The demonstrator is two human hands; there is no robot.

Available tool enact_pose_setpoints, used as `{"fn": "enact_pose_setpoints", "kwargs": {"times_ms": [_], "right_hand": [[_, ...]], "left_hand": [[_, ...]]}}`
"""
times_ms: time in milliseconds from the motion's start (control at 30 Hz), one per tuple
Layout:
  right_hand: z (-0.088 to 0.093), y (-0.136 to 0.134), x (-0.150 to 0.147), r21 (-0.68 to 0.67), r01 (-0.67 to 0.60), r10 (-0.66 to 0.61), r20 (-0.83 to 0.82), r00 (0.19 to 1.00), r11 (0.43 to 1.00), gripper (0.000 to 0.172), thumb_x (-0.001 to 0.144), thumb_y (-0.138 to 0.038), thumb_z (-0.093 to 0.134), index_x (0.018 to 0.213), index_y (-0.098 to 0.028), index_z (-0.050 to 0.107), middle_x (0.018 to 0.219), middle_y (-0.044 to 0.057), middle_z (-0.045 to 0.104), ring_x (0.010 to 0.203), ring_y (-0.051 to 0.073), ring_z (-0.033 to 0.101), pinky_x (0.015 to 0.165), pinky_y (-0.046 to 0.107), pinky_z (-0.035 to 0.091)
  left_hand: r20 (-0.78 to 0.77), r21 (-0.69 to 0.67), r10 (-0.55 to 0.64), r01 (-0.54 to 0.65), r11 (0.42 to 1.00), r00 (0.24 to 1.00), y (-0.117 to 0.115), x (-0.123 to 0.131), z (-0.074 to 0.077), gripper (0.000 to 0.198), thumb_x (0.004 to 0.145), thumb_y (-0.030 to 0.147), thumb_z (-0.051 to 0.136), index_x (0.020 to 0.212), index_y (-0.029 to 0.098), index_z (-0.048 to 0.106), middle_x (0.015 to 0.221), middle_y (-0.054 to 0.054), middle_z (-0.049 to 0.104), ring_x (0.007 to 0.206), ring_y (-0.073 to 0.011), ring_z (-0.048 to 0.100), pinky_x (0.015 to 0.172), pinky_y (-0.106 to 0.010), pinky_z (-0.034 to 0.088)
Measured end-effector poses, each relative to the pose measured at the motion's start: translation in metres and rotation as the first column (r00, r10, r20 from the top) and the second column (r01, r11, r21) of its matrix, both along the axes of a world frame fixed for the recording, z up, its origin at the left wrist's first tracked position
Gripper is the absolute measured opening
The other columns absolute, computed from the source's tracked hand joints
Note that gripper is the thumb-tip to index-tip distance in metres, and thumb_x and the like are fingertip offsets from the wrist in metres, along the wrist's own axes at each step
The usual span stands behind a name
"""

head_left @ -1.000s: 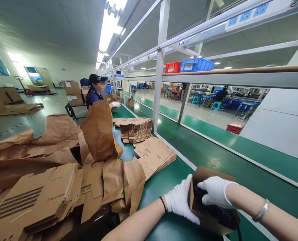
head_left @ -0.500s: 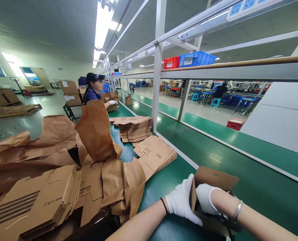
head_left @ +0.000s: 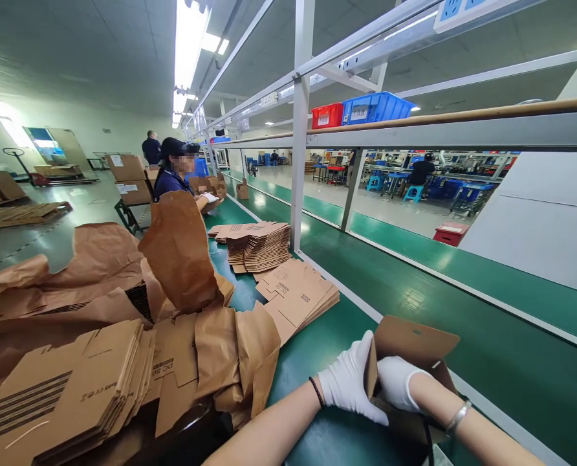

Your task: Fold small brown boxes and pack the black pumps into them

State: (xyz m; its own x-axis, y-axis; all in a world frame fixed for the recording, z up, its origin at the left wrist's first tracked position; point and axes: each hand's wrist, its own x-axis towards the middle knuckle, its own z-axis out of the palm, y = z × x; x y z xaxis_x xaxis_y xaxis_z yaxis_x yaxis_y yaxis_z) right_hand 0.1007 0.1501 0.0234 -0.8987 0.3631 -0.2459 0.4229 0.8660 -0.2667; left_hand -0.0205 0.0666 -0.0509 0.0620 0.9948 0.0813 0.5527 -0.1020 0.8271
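A partly folded brown cardboard box [head_left: 414, 338] stands at the lower right of the head view, its flap with a small slot raised at the back. My left hand [head_left: 349, 382], in a white glove, grips the box's left wall from outside, thumb low and fingers up along the edge. My right hand [head_left: 399, 383], also gloved, reaches down into the box; its fingers are hidden by the wall. A dark cable-like strip [head_left: 429, 440] shows under my right wrist. Left of my hands lies a stack of flat printed box blanks [head_left: 301, 294].
More flat blanks [head_left: 259, 246] are piled beside the white post [head_left: 299, 129]. Crumpled brown paper [head_left: 179, 252] and another blank stack [head_left: 75, 382] cover the left. A co-worker [head_left: 172, 175] handles cardboard farther down the green bench [head_left: 312, 369]. Red [head_left: 327, 115] and blue bins [head_left: 376, 107] sit on the shelf overhead.
The view has shifted slightly. My left hand keeps its hold on the box wall, and my right hand remains inside. The box's right side shows more. The co-worker's gloved hand is lower.
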Motion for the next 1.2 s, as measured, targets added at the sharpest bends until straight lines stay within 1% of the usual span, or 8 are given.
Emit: {"fn": "enact_pose_setpoints", "kwargs": {"times_ms": [167,233,333,433,533,700,933,1200], "right_hand": [[0.056,-0.01,0.015,0.029,0.115,-0.119,0.207,0.971,0.993,0.027,0.08,-0.038,0.065,0.092,-0.017,0.076,0.093,0.015,0.075,0.085,0.033,0.071,0.076,0.039,0.054],[0.079,0.0,0.044,0.08,0.216,-0.223,0.081,0.972,0.973,0.04,0.091,-0.045,0.051,0.116,-0.02,0.069,0.117,0.013,0.07,0.105,0.031,0.066,0.09,0.039,0.049],[0.097,0.013,0.108,0.136,0.453,-0.426,-0.191,0.885,0.881,0.039,0.098,-0.04,0.036,0.11,-0.022,0.069,0.113,0.005,0.071,0.103,0.023,0.064,0.09,0.031,0.047],[0.078,0.015,0.158,0.099,0.481,-0.483,-0.004,0.876,0.871,0.034,0.096,-0.033,0.039,0.095,-0.021,0.071,0.094,0.004,0.072,0.086,0.021,0.065,0.078,0.03,0.047],[0.036,0.004,0.17,-0.013,0.29,-0.284,0.16,0.945,0.957,0.026,0.087,-0.024,0.053,0.106,-0.02,0.07,0.108,0.006,0.071,0.095,0.023,0.064,0.081,0.03,0.046],[-0.009,-0.019,0.15,-0.09,0.092,-0.091,0.023,0.996,0.992,0.04,0.079,-0.026,0.066,0.118,-0.017,0.064,0.115,0.009,0.066,0.1,0.023,0.061,0.081,0.029,0.046],[-0.023,-0.031,0.142,0.078,0.175,-0.186,0.16,0.97,0.981,0.063,0.067,-0.058,0.076,0.113,-0.016,0.066,0.105,0.015,0.064,0.094,0.032,0.063,0.07,0.032,0.046],[-0.018,-0.05,0.165,0.003,0.5,-0.471,0.344,0.813,0.866,0.06,0.058,-0.052,0.082,0.107,-0.02,0.067,0.094,0.007,0.072,0.083,0.026,0.068,0.061,0.027,0.043]], "left_hand": [[-0.071,0.067,0.02,-0.016,0.998,0.997,-0.009,-0.002,0.008,0.139,0.054,0.055,0.084,0.157,0.012,0.001,0.163,-0.025,0.011,0.15,-0.0426,0.016,0.123,-0.055,0.016],[-0.141,0.122,0.082,-0.065,0.99,0.987,-0.015,-0.006,0.02,0.128,0.064,0.053,0.079,0.156,0.013,-0.001,0.163,-0.024,0.011,0.15,-0.0405,0.015,0.123,-0.055,0.016],[-0.239,0.305,0.201,-0.123,0.944,0.95,-0.025,-0.009,0.059,0.114,0.072,0.053,0.074,0.155,0.018,0.005,0.161,-0.019,0.018,0.149,-0.0394,0.021,0.122,-0.053,0.021],[-0.472,0.317,0.007,0.162,0.934,0.881,-0.028,0.008,0.107,0.069,0.082,0.04,0.066,0.143,0.023,0.038,0.146,-0.01,0.045,0.136,-0.0336,0.043,0.115,-0.045,0.036],[-0.676,0.035,-0.259,0.381,0.924,0.689,-0.015,0.04,0.131,0.041,0.079,0.021,0.063,0.119,0.02,0.056,0.12,-0.008,0.063,0.109,-0.028,0.062,0.095,-0.039,0.05],[-0.823,-0.305,-0.379,0.234,0.923,0.422,0.022,0.07,0.119,0.043,0.069,0.013,0.068,0.112,0.011,0.062,0.104,-0.019,0.07,0.094,-0.0354,0.069,0.08,-0.044,0.053],[-0.822,-0.355,-0.414,0.217,0.91,0.391,0.027,0.064,0.116,0.034,0.071,0.016,0.066,0.106,0.014,0.067,0.099,-0.018,0.074,0.089,-0.0339,0.071,0.075,-0.041,0.055],[-0.829,-0.314,-0.391,0.246,0.917,0.4,0.024,0.059,0.111,0.036,0.073,0.019,0.067,0.109,0.017,0.067,0.099,-0.017,0.073,0.088,-0.0331,0.071,0.077,-0.042,0.054]]}}
